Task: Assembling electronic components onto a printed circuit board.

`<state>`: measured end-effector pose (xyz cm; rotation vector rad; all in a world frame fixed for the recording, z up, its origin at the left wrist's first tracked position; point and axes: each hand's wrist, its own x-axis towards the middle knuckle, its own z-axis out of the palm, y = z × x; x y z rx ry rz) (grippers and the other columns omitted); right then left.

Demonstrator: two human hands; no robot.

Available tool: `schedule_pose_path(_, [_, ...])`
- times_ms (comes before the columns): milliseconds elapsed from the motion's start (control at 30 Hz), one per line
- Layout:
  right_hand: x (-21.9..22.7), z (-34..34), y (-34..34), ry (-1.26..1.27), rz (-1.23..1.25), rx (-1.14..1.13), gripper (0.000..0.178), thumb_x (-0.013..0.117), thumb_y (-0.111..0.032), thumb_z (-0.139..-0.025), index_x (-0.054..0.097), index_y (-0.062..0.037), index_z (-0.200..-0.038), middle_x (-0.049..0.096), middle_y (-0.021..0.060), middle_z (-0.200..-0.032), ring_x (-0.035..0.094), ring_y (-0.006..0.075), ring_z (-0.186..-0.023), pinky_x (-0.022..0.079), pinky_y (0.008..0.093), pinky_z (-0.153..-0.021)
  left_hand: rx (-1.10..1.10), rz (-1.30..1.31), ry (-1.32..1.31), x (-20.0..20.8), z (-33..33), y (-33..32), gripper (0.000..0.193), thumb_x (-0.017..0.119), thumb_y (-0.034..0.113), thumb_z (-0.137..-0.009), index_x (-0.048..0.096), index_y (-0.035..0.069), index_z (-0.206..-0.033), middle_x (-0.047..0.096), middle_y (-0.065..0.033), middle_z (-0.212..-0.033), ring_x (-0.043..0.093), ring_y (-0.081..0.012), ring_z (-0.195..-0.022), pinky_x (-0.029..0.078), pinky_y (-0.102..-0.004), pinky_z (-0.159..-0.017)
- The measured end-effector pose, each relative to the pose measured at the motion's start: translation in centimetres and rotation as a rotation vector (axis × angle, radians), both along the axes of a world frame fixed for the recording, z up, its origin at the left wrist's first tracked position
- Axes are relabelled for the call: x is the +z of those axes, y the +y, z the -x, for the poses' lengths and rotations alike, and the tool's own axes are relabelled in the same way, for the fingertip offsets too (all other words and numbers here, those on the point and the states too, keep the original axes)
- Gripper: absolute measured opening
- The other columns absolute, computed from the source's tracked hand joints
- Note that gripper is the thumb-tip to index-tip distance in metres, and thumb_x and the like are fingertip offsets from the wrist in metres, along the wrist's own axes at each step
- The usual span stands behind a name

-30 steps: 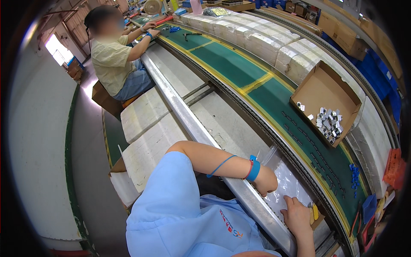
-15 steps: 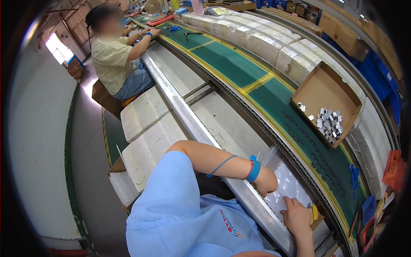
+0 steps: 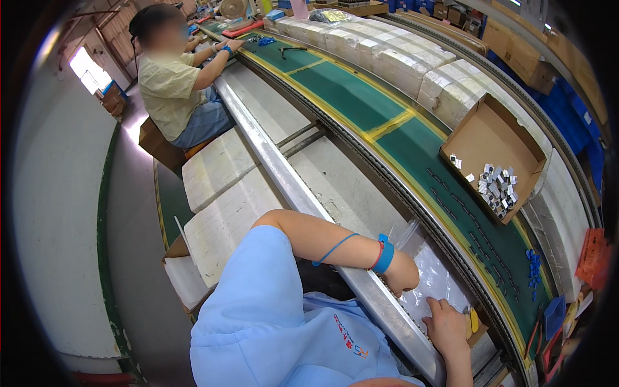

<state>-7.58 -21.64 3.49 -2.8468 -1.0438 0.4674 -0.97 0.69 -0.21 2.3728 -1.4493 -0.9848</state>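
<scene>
One curled left hand (image 3: pixel 401 274), hold unclear to me, and a spread, empty-looking right hand (image 3: pixel 448 327) seemingly position clear plastic sheeting (image 3: pixel 442 274), calling for steadiness next.

Left hand (image 3: pixel 401 273) curled; right hand (image 3: pixel 447 324) loosely spread

Shirt (image 3: pixel 271 348), one: light blue, matte woven-looking cloth, soft folds across the front. Left sleeve (image 3: pixel 251 277), short, same blue, loose cut, ending above the elbow; a seam shows near the shoulder. Chest print (image 3: pixel 349 337), small: a line of red characters, finer lettering beside it, and an emblem in blue and orange-red. Left wrist: strap (image 3: pixel 386 256), broad, bright blue, with a raised blue clasp (image 3: pixel 383 238); band (image 3: pixel 376 257), narrow, red, next to the strap; cord (image 3: pixel 335 249), thin, blue, slanting across the forearm. Left hand (image 3: pixel 403 274) and right hand (image 3: pixel 446 324): ungloved.
</scene>
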Motion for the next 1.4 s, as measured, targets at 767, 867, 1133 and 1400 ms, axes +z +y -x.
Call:
schedule_pose_path(767, [0.0,0.0,-0.1,0.002,0.016,0.014,0.047,0.077,-0.02,-0.073,0.061,-0.0075,-0.116,0.06,0.0099,-0.092,0.066,0.0275,-0.08,0.053,0.038,-0.065,-0.013,0.007,0.001,-0.3,-0.2,0.0,0.036,0.074,0.028,-0.074,0.07,0.003,-0.1,0.069,-0.019,-0.097,0.065,-0.0363,-0.096,0.051,-0.0458,-0.082])
schedule_pose_path(867, [0.0,0.0,-0.2,-0.003,0.01,0.011,0.047,0.077,-0.02,-0.073,0.061,-0.0075,-0.115,0.06,0.0097,-0.092,0.066,0.0272,-0.08,0.053,0.0382,-0.065,0.001,0.014,0.008,0.0,-0.1,0.1,0.036,0.073,0.028,-0.075,0.07,0.003,-0.101,0.069,-0.0188,-0.098,0.065,-0.0363,-0.096,0.051,-0.0458,-0.082])
schedule_pose_path(1133, [0.0,0.0,-0.2,0.001,0.018,0.012,0.047,0.076,-0.019,-0.073,0.061,-0.0075,-0.115,0.06,0.0099,-0.092,0.065,0.0271,-0.081,0.053,0.0384,-0.065,-0.022,0.017,-0.011,-0.8,-0.2,0.0,0.039,0.077,0.026,-0.071,0.07,0.004,-0.103,0.069,-0.0185,-0.099,0.065,-0.036,-0.097,0.051,-0.0456,-0.082])
schedule_pose_path(1400, [0.1,0.0,-0.1,0.005,0.024,0.009,0.046,0.076,-0.018,-0.073,0.06,-0.0078,-0.115,0.06,0.01,-0.092,0.065,0.0274,-0.081,0.053,0.0386,-0.065,0.0,0.158,-0.063,-3.1,-0.3,0.2,0.029,0.076,0.027,-0.071,0.072,0.004,-0.086,0.07,-0.0181,-0.085,0.066,-0.0365,-0.081,0.05,-0.0472,-0.072])
